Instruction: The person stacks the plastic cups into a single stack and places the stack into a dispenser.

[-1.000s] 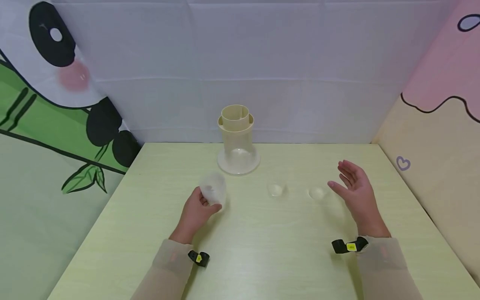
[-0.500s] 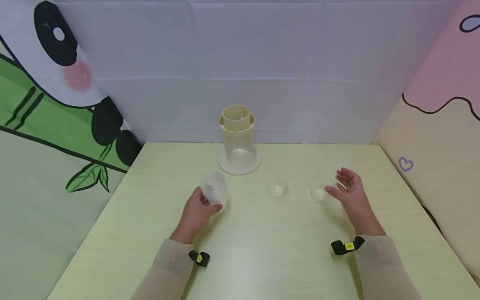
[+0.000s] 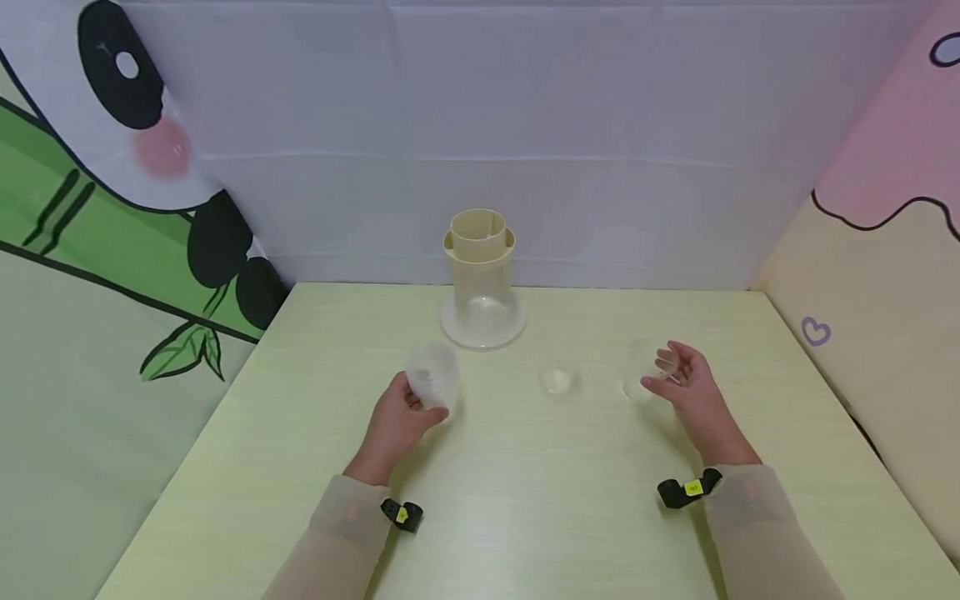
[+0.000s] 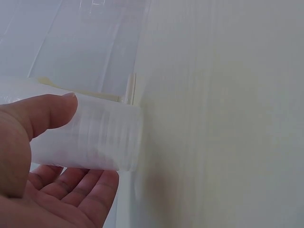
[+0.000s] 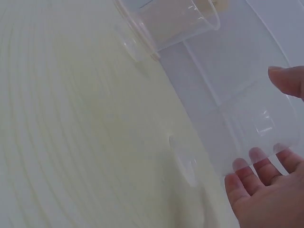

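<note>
My left hand (image 3: 397,427) grips a frosted white plastic cup (image 3: 432,373), tilted above the table. In the left wrist view its thumb lies on the near side and its fingers curve beneath. My right hand (image 3: 697,400) has its thumb and fingers around a clear plastic cup (image 5: 261,118) at the right; the fingertips show through the wall, and whether the thumb presses is hard to see. This cup's base appears to be on the table. A second clear cup (image 3: 557,380) stands between the two hands.
A pale yellow cylinder stand (image 3: 482,258), with a smaller tube inside its top and a round whitish base (image 3: 483,329), stands at the back middle. Behind the pale wood table (image 3: 517,492) hangs a white cloth (image 3: 525,100); printed panels flank it.
My right hand has moved left and a little nearer to me, its fingers and thumb closing around the right clear cup. The left hand keeps its hold on the frosted cup.
</note>
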`<state>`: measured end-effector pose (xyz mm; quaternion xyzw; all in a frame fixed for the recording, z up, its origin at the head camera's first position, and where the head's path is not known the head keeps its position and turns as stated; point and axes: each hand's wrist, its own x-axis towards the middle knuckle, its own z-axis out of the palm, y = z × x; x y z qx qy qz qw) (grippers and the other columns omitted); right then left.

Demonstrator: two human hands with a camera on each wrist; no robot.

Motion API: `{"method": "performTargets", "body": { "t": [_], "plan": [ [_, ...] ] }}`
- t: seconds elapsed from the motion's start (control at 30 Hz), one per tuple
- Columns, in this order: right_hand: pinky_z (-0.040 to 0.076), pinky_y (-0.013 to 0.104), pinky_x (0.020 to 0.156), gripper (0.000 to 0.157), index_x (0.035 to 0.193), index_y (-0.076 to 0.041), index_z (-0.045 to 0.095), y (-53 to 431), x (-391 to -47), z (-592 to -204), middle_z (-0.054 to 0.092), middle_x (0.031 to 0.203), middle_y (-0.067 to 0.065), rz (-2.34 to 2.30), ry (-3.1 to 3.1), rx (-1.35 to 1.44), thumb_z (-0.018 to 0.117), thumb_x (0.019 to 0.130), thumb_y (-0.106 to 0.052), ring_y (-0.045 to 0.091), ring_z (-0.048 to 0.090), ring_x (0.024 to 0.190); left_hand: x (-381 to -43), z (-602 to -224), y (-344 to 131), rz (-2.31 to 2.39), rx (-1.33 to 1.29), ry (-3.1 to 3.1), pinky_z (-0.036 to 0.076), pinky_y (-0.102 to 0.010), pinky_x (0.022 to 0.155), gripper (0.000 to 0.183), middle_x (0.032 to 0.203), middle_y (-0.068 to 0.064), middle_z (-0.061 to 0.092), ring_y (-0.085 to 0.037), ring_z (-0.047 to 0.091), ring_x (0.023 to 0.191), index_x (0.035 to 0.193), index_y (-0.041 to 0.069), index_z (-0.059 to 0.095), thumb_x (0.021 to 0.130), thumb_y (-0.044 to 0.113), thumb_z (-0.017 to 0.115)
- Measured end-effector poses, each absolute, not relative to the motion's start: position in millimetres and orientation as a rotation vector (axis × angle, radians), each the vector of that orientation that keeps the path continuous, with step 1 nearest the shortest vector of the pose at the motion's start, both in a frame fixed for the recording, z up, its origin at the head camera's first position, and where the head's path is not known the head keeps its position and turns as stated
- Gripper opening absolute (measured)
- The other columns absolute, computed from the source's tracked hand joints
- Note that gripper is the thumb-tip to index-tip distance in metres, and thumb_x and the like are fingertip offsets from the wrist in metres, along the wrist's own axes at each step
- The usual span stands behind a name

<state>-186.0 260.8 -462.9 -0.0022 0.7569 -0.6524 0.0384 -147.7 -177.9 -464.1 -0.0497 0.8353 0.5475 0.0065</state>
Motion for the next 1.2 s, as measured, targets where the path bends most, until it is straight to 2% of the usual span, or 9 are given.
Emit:
{"method": "performTargets", "body": {
  "t": [0.27,0.5,0.67,0.87,1.2],
  "plan": [
    [0.018,0.053,0.124,0.095,0.163,-0.008,0.005,262,-192,-469,0.021,0.167,0.017,-2.022,2.271,0.012,0.073,0.099,-0.021,0.034,0.021,0.153,-148,-463,-176,1.706,-0.167,2.618,0.048,-0.052,0.107,0.073,0.146,-0.022,0.053,-0.04,0.053,0.135,0.146,0.001,0.042,0.085,0.009,0.083],
    [0.024,0.049,0.122,0.082,0.159,-0.003,0.019,262,-198,-471,0.033,0.158,0.018,-2.012,2.316,0.026,0.07,0.101,-0.029,0.031,0.029,0.149,-150,-463,-173,1.708,-0.184,2.618,0.048,-0.052,0.107,0.074,0.146,-0.023,0.053,-0.04,0.053,0.134,0.146,0.0,0.042,0.085,0.01,0.083],
    [0.032,0.038,0.118,0.08,0.158,-0.003,0.024,263,-201,-469,0.038,0.155,0.018,-1.997,2.358,0.029,0.069,0.1,-0.036,0.025,0.036,0.144,-152,-461,-170,1.724,-0.186,2.607,0.046,-0.052,0.109,0.073,0.147,-0.023,0.052,-0.04,0.051,0.136,0.147,0.001,0.041,0.086,0.009,0.082],
    [0.04,0.02,0.106,0.078,0.158,-0.004,0.026,264,-200,-464,0.04,0.155,0.017,-2.016,2.409,0.015,0.069,0.101,-0.036,0.02,0.042,0.138,-154,-462,-169,1.713,-0.192,2.617,0.047,-0.052,0.108,0.072,0.147,-0.023,0.053,-0.04,0.052,0.136,0.146,0.0,0.043,0.086,0.009,0.082],
    [0.042,0.014,0.104,0.071,0.157,-0.012,0.028,265,-202,-441,0.04,0.153,0.008,-2.105,2.438,-0.022,0.068,0.102,-0.031,0.024,0.04,0.142,-154,-462,-170,1.708,-0.188,2.622,0.047,-0.053,0.108,0.072,0.146,-0.024,0.052,-0.041,0.052,0.135,0.146,-0.001,0.042,0.086,0.009,0.082]
  ]
}}
